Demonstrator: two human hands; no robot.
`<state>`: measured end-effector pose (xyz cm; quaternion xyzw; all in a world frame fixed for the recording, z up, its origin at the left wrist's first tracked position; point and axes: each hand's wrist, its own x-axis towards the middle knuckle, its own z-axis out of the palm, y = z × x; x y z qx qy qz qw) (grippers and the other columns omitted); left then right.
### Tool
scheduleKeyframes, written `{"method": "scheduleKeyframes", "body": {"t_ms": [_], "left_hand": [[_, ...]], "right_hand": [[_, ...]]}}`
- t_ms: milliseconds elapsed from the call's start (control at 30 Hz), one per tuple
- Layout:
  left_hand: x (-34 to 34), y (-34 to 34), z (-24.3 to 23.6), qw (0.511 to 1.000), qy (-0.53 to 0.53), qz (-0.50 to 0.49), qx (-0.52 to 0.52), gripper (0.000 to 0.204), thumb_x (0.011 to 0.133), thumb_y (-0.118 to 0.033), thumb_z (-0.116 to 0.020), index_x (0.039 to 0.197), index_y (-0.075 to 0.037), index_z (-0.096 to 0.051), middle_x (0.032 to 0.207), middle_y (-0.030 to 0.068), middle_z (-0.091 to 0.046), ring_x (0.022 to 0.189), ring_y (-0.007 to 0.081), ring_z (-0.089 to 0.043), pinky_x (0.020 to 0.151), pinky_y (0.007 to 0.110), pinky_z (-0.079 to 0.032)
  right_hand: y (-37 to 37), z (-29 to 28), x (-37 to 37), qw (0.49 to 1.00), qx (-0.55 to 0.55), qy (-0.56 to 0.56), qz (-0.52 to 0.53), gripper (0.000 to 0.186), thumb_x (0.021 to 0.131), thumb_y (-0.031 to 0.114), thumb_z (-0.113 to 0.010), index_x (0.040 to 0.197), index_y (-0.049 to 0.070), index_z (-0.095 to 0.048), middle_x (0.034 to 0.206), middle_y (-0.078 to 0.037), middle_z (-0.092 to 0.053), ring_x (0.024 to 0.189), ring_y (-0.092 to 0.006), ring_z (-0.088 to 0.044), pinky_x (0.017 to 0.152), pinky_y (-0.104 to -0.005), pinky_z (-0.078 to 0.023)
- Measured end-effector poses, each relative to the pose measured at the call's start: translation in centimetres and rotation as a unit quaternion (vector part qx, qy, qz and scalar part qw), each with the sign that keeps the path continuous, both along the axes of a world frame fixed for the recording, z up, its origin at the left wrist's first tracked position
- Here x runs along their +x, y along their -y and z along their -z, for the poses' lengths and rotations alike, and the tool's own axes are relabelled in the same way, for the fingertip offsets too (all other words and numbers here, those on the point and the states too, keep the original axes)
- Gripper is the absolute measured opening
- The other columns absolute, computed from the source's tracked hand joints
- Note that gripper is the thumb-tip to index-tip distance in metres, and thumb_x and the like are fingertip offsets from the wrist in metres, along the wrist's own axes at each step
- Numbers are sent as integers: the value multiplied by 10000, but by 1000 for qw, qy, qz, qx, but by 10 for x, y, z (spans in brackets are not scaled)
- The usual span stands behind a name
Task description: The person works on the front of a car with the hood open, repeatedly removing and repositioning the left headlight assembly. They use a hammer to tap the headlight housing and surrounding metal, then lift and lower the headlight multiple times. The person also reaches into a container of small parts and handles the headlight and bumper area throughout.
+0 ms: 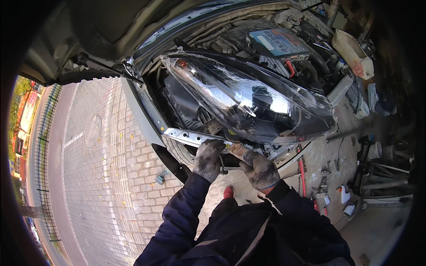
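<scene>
A big car lamp point(248, 97), with what looks like clear wrap on it, lies slanted over the front corner of the car. Just below its lower edge is a pale metal strip point(188, 136), and both hands are there, in dirty grey gloves. The left hand point(208, 156) is over the strip's edge, its fingers bent and close together; I cannot tell if they grip it, because the tips are hidden. The right hand point(257, 166) is just beside it, fingers curled and pointing toward the left hand; I cannot tell if it pinches something small. The step in hand seems to be working at this edge under the lamp. I think the next move calls for careful fingers in a tight spot, and for keeping the lamp from sliding or getting scratched. Farther out, a tire point(175, 150) peeks out below the strip, and a battery point(279, 42) with a blue top sits past the lamp. The raised hood point(88, 35) hangs over the upper left. Down below, one red shoe point(228, 192) stands on the ground, and a paved path point(102, 173) runs along the left.
</scene>
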<state>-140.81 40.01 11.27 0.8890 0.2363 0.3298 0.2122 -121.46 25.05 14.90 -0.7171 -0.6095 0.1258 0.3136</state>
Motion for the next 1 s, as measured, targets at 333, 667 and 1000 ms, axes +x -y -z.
{"method": "scheduleKeyframes", "body": {"t_ms": [333,667,1000], "left_hand": [[-5,1,14,998,55,-25,-35,471,761,100,-700,1211,-38,-667,1302,181,-680,1246,431,-627,1071,516,-539],[2,6,19,993,101,-57,-25,373,851,74,-701,1210,-22,-672,1298,200,-682,1246,436,-637,1064,526,-545],[-91,71,16,959,113,-248,-82,215,952,50,-687,1153,-17,-725,1265,191,-719,1157,354,-700,983,441,-580]], "right_hand": [[-29,13,-8,989,-66,128,17,261,1021,248,-703,1164,34,-664,1017,-239,-715,938,-471,-706,795,-531,-588],[-25,-7,-3,988,53,145,-13,311,1009,179,-697,1289,51,-661,1127,-254,-716,984,-478,-718,810,-548,-603],[64,18,13,998,20,50,-19,202,1008,201,-749,1190,116,-769,1185,-122,-779,1034,-328,-784,835,-414,-646]]}}
